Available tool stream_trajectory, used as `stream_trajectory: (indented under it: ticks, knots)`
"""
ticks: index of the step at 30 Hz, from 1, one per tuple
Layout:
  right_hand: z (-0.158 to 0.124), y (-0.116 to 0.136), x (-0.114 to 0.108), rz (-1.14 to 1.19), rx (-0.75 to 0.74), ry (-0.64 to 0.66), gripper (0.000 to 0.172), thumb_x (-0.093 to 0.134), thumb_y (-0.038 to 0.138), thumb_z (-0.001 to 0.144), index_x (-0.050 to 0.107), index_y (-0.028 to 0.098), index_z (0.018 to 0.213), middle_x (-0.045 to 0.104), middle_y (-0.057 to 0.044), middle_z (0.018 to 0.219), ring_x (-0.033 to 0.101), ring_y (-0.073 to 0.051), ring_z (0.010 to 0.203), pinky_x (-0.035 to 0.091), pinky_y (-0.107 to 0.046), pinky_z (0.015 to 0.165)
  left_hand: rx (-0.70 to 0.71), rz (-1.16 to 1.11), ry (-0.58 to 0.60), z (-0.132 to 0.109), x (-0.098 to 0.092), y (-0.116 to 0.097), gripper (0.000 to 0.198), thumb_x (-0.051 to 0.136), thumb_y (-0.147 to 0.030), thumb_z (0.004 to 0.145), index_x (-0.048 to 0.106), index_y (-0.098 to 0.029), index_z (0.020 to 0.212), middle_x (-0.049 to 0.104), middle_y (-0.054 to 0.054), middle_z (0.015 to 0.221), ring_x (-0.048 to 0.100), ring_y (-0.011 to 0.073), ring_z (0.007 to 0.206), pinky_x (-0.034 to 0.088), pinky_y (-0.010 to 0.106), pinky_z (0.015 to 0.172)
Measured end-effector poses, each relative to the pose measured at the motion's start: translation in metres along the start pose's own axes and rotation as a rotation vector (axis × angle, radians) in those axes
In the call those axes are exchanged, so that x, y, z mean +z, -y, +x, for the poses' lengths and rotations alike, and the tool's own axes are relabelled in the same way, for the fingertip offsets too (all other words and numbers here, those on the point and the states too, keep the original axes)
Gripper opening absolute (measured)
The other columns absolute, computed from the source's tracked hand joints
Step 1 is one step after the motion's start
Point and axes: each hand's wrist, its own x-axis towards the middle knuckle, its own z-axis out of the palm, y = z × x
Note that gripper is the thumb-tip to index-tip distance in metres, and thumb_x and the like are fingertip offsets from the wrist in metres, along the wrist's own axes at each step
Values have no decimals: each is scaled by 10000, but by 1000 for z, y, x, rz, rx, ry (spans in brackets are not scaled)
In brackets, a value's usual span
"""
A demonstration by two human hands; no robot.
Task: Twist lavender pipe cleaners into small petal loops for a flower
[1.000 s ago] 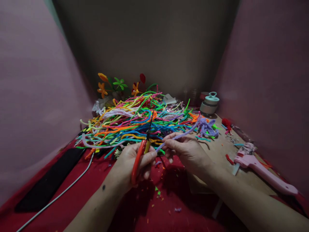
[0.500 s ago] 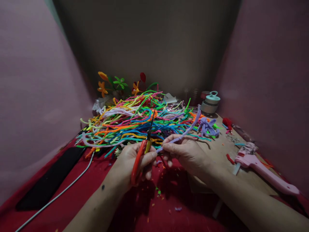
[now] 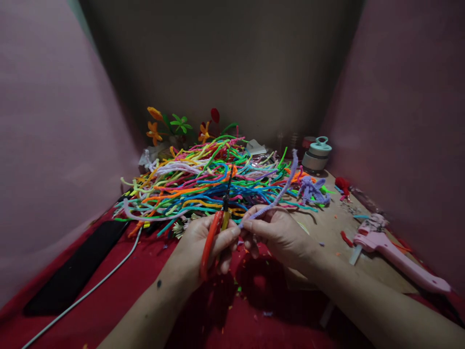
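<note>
My left hand [image 3: 214, 242] is closed around red-handled scissors [image 3: 210, 245], their slim dark blades pointing up and away from me. Between my right thumb and fingers is a purple pipe cleaner [image 3: 279, 196], and its free end rises toward the back right. My right hand [image 3: 278, 230] is closed on it near its lower end. The left thumb and fingertips meet that lower end too, close beside the right fingertips. Beyond both hands spreads a big heap of many-coloured pipe cleaners [image 3: 196, 182]. A purple pipe-cleaner piece [image 3: 312, 190] lies to its right.
A pink glue gun [image 3: 395, 259] rests on a brown board [image 3: 327, 228] at the right. Behind stand a jar with a pale green lid [image 3: 317, 155] and pipe-cleaner flowers [image 3: 179, 123]. On the red cloth [image 3: 138, 300] are a black flat object [image 3: 76, 266], a white cable [image 3: 105, 281] and scraps.
Both hands have shifted slightly, the left a little to the right. The purple pipe cleaner's free end now stands more upright and farther left. The scissors stay in the left hand.
</note>
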Motion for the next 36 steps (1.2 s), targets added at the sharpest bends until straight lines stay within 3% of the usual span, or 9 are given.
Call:
stream_trajectory:
  ticks: [7, 14, 19, 25, 28, 31, 36]
  knots:
    - [-4, 1, 2, -128, -79, -65, 47, 621, 179, 727, 615, 139, 702, 564, 18, 557, 521, -79, 499, 416, -197, 479, -1, -8, 18, -2, 3, -3, 248, 544, -338, 786, 492, -150, 632, 445, -60, 384, 378, 44, 284, 249, 136, 297]
    - [0, -1, 2, 167, -22, 6, 70, 636, 201, 711, 629, 133, 726, 613, -10, 616, 567, -102, 492, 445, -193, 404, 48, -2, 7, -2, 5, -5, 207, 533, -335, 784, 503, -147, 703, 577, -9, 595, 453, 59, 366, 320, 172, 357]
    - [2, 7, -2, 171, -71, -57, 73, 652, 187, 685, 627, 118, 688, 617, -20, 614, 567, -98, 482, 447, -184, 394, 81, 270, -12, -4, -1, -7, 205, 477, -360, 813, 520, -162, 791, 580, -2, 626, 533, 113, 539, 418, 216, 521]
    - [5, 18, -10, 62, -128, -139, 87, 657, 205, 679, 638, 121, 686, 627, -24, 632, 574, -110, 491, 456, -209, 398, 252, 700, -73, -5, -11, -4, 147, 448, -325, 796, 505, -191, 778, 557, 13, 746, 495, 146, 669, 424, 249, 621]
    - [6, 19, -13, 30, -140, -138, 88, 653, 210, 683, 631, 125, 675, 610, -14, 609, 569, -111, 486, 455, -211, 392, 294, 766, -50, -2, -15, 6, 79, 464, -270, 763, 509, -206, 773, 571, 14, 743, 496, 152, 655, 427, 254, 624]
    - [5, 20, -14, -5, -147, -103, 77, 635, 198, 699, 636, 121, 687, 586, -7, 558, 549, -102, 459, 451, -207, 391, 339, 808, -98, 2, -18, 19, 36, 480, -231, 721, 501, -215, 746, 554, 15, 696, 504, 167, 660, 428, 262, 631]
    - [6, 21, -15, 47, -134, -98, 66, 643, 190, 678, 642, 125, 691, 603, -15, 578, 563, -107, 473, 442, -192, 381, 365, 927, -131, 1, -19, 24, 126, 445, -206, 704, 494, -209, 820, 550, 37, 768, 515, 190, 725, 434, 291, 660]
